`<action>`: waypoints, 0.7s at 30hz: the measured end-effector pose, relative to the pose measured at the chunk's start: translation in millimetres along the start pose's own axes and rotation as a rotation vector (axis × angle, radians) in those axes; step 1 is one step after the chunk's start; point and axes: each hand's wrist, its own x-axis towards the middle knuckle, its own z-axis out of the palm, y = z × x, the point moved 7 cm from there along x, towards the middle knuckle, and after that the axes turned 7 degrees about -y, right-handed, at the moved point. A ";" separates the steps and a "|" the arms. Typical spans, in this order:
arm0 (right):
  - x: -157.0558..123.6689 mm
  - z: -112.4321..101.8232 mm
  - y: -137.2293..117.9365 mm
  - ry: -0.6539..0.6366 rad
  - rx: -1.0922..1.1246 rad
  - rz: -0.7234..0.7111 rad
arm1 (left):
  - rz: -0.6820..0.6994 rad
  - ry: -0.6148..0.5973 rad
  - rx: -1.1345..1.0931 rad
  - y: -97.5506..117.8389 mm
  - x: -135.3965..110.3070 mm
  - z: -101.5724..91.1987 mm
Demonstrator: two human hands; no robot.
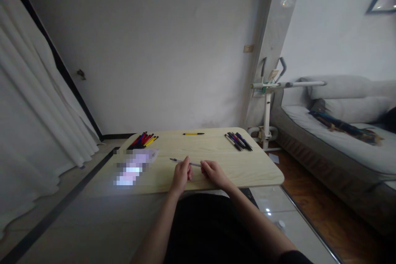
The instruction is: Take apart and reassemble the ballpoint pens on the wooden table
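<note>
Just above the near part of the pale wooden table (173, 181), both hands hold one thin pen (194, 164) lengthwise between them. It has a light barrel and a dark end, which sticks out to the left. My left hand (182, 174) is closed, its thumb and fingers pinching the pen near its middle. My right hand (214, 172) is closed round the pen's right end, which its fingers hide. Farther back on the table lies a yellow pen (193, 133) with black ends.
Red, blue and yellow pens (144, 140) are bunched at the far left. Several dark and white pens (238, 141) lie at the far right. A blurred-out bright object (133, 169) lies at left. A white exercise machine (267, 107) and a sofa (340, 132) stand to the right.
</note>
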 end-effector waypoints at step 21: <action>0.3 1.6 0.6 -0.023 -0.035 -0.045 | 0.000 0.048 0.122 3.1 -0.1 -3.6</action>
